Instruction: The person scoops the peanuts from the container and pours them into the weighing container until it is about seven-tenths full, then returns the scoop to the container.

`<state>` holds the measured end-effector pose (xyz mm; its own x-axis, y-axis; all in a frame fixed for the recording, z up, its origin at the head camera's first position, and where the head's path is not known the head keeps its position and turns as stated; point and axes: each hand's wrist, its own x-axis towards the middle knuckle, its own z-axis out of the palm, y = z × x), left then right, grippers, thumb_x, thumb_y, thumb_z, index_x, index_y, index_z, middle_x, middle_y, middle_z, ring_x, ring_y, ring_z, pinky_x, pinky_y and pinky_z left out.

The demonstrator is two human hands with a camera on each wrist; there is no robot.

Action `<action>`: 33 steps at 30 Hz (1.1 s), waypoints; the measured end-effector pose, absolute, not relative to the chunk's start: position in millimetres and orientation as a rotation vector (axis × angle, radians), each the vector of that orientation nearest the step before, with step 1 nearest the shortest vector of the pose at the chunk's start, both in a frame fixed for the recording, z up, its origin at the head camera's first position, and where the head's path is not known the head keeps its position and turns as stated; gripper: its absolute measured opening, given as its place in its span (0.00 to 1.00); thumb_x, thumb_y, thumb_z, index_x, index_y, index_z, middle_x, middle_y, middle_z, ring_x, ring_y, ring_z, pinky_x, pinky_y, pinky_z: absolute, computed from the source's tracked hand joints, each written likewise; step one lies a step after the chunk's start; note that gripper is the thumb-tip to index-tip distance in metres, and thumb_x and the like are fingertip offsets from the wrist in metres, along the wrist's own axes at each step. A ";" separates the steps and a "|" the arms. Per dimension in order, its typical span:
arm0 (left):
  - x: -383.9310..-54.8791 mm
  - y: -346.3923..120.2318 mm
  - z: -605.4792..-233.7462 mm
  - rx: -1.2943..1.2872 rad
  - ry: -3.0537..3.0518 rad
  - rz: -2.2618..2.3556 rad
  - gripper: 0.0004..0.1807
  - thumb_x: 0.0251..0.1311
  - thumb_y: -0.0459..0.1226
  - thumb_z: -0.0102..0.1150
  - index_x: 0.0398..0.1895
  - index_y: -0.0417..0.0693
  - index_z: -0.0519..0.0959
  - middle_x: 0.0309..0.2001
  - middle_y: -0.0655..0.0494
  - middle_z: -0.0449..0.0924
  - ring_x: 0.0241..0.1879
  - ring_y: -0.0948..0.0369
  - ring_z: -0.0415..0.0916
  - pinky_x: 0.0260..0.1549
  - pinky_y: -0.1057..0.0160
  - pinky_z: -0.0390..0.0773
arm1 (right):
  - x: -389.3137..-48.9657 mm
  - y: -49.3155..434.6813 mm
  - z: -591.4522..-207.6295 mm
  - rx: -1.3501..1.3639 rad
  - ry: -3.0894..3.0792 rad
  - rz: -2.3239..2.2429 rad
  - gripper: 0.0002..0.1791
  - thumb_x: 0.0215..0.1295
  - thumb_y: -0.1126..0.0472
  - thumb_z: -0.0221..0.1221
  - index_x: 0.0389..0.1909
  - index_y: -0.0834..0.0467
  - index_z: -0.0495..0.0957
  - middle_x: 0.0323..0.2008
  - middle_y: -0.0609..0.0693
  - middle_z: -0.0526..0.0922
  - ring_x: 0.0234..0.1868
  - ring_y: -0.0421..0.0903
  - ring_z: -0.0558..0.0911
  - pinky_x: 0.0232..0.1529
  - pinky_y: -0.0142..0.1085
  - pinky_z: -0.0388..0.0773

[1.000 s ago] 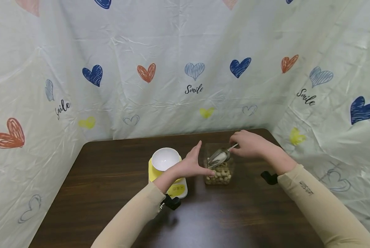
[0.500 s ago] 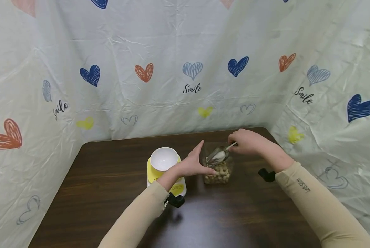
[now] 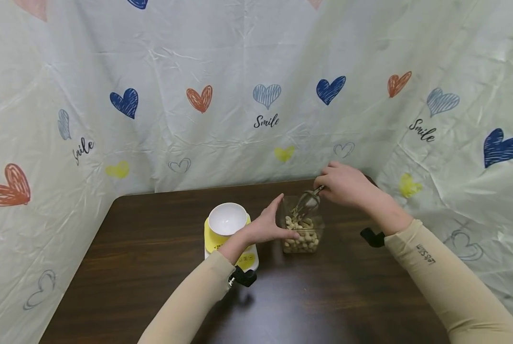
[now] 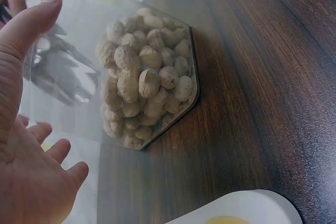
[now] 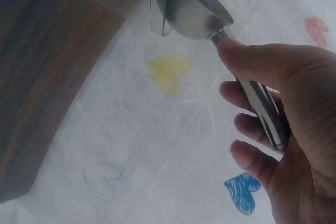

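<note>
A clear plastic box on the table holds unshelled peanuts. My left hand is spread against the box's left side in the head view, with the thumb across its front and the other fingers fairly straight. My right hand grips the handle of a metal scoop, and in the right wrist view the thumb lies along that handle. The scoop's bowl tilts down into the box at its back rim, over the peanuts. Whether any peanuts lie in the bowl I cannot tell.
Left of the box stands a yellow and white kitchen scale bearing a white bowl. My left forearm passes over part of the scale. A curtain printed with hearts hangs behind the dark wooden table.
My right hand has risen and moved toward the back edge, tipping the scoop more steeply. More peanuts show in front of the bowl. My left hand stays at the box.
</note>
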<state>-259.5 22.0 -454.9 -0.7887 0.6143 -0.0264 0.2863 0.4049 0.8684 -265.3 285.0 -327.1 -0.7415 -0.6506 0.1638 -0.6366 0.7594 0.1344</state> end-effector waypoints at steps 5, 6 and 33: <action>-260.6 22.7 -455.7 0.789 2.341 1.318 0.68 0.55 0.58 0.74 0.83 0.70 0.29 0.82 0.60 0.42 0.80 0.52 0.39 0.71 0.40 0.55 | -266.6 277.6 -328.5 1.088 -2.695 -0.153 0.07 0.59 0.65 0.73 0.38 0.52 0.90 0.33 0.47 0.80 0.38 0.51 0.74 0.42 0.46 0.76; -260.6 22.6 -455.6 0.791 2.345 1.311 0.68 0.55 0.58 0.74 0.82 0.71 0.29 0.82 0.60 0.42 0.80 0.52 0.38 0.70 0.40 0.55 | -266.4 275.4 -329.1 1.103 -2.690 -0.169 0.07 0.58 0.65 0.73 0.37 0.52 0.90 0.32 0.47 0.80 0.37 0.51 0.73 0.41 0.46 0.75; -262.2 26.6 -460.1 0.782 2.441 1.282 0.64 0.51 0.61 0.74 0.83 0.71 0.39 0.79 0.61 0.50 0.75 0.54 0.53 0.66 0.43 0.63 | -284.9 265.1 -362.3 1.176 -2.980 0.114 0.11 0.61 0.71 0.63 0.36 0.53 0.89 0.35 0.46 0.79 0.36 0.47 0.74 0.54 0.55 0.71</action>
<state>-262.2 26.6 -460.1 -0.8162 0.5777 0.0077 0.3342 0.4611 0.8220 -284.9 265.1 -362.3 -0.7292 -0.6835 -0.0333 -0.6790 0.7287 -0.0892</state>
